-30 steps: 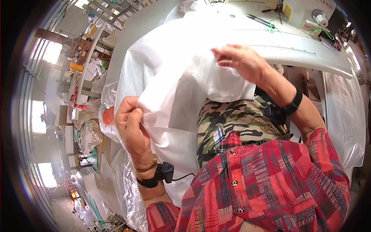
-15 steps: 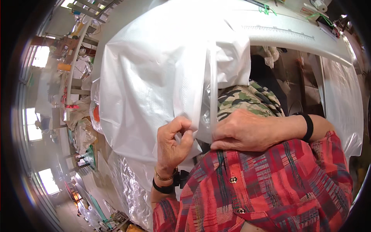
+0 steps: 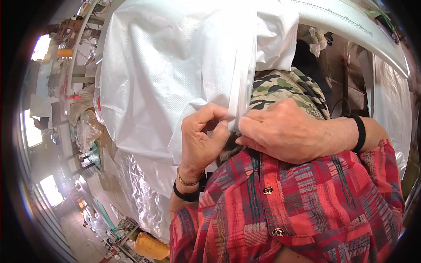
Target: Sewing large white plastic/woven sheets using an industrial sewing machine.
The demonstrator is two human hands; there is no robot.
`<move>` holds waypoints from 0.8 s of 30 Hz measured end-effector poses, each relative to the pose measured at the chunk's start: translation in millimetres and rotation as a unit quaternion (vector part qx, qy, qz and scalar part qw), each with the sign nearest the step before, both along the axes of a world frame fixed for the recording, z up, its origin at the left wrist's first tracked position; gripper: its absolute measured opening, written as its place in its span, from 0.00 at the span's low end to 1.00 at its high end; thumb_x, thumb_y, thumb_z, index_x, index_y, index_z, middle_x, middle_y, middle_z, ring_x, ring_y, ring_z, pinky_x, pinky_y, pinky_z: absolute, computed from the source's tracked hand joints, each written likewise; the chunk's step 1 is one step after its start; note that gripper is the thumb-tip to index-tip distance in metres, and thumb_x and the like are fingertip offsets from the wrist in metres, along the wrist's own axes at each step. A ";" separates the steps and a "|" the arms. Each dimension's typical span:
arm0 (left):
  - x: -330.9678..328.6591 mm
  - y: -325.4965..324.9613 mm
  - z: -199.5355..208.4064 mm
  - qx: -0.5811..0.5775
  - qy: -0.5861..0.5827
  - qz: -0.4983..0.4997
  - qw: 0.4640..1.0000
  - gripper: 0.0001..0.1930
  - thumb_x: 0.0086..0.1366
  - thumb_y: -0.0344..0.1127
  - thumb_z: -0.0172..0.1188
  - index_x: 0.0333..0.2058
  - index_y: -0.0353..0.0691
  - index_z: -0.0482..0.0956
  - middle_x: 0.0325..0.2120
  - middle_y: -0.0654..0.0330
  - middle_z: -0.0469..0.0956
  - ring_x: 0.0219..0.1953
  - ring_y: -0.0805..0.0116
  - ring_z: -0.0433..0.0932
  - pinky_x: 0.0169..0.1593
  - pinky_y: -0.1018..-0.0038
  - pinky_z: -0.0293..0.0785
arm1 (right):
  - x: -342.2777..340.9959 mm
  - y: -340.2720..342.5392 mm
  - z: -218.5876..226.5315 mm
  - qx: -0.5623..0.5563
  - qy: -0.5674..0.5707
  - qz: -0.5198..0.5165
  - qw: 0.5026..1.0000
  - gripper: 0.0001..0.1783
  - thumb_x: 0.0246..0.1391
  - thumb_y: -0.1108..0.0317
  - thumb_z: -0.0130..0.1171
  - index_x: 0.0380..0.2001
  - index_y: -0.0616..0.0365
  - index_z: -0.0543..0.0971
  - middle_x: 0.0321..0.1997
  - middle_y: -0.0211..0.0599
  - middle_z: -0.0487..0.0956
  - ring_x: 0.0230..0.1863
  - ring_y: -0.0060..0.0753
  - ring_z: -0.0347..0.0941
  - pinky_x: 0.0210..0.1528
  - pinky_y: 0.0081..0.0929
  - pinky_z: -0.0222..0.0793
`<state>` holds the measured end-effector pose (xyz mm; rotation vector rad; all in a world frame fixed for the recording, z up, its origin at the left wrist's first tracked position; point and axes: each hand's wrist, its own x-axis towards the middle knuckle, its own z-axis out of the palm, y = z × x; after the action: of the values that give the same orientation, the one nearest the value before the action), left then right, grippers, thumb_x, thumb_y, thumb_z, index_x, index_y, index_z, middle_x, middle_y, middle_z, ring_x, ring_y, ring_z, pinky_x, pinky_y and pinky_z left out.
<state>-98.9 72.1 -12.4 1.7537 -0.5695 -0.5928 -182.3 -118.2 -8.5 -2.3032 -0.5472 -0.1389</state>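
A large white woven plastic sheet (image 3: pixel 162 65) spreads in front of me, creased and draped down toward my lap. Along its right side runs a folded edge with a clear plastic film strip (image 3: pixel 248 65) beside it. My left hand (image 3: pixel 204 136) pinches the near end of that folded edge between thumb and fingers. Just to its right, my right hand (image 3: pixel 285 131) is closed, fingertips against the edge and the film; what lies inside its grip is partly hidden. The two hands are close together, nearly touching.
A white table edge with ruler marks (image 3: pixel 337 15) curves across the far right. Clear plastic film (image 3: pixel 392 105) hangs at the right. Shiny crumpled plastic (image 3: pixel 147 197) lies at the lower left, near a yellow-orange bundle (image 3: pixel 151 246). Racks stand along the left.
Both hands have moved farther up in the view along the folded edge. The right hand has turned and come closer to the left, and the film strip now lies nearer the sheet's fold.
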 end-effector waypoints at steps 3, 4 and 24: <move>1.1 -1.0 0.4 -0.005 0.040 -0.007 0.999 0.05 0.59 0.21 0.52 0.33 0.31 0.77 0.22 0.70 0.72 0.25 0.86 0.68 0.29 0.84 0.65 | 4.1 2.3 -0.5 -0.059 0.061 0.062 0.994 0.10 0.54 0.66 0.55 0.29 0.61 0.69 0.26 0.40 0.76 0.22 0.43 0.76 0.20 0.36 0.69; 0.9 -1.4 -0.6 -0.008 0.057 -0.013 0.998 0.06 0.59 0.21 0.52 0.35 0.31 0.76 0.23 0.70 0.73 0.27 0.86 0.68 0.30 0.84 0.66 | 3.9 4.0 -0.6 -0.040 0.009 0.045 0.998 0.12 0.53 0.65 0.59 0.28 0.59 0.68 0.24 0.39 0.74 0.20 0.41 0.74 0.19 0.35 0.67; 13.0 -7.2 -6.4 0.007 -0.005 -0.006 1.000 0.09 0.71 0.34 0.53 0.35 0.34 0.75 0.23 0.73 0.68 0.27 0.85 0.61 0.29 0.84 0.59 | 9.7 -28.7 -24.9 0.135 -0.023 -0.065 0.988 0.08 0.55 0.67 0.59 0.32 0.61 0.74 0.29 0.43 0.76 0.29 0.40 0.77 0.33 0.34 0.72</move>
<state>-85.9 64.9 -18.8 1.7686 -0.5835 -0.5983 -172.6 -147.0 -33.4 -2.0730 -0.3746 -0.3116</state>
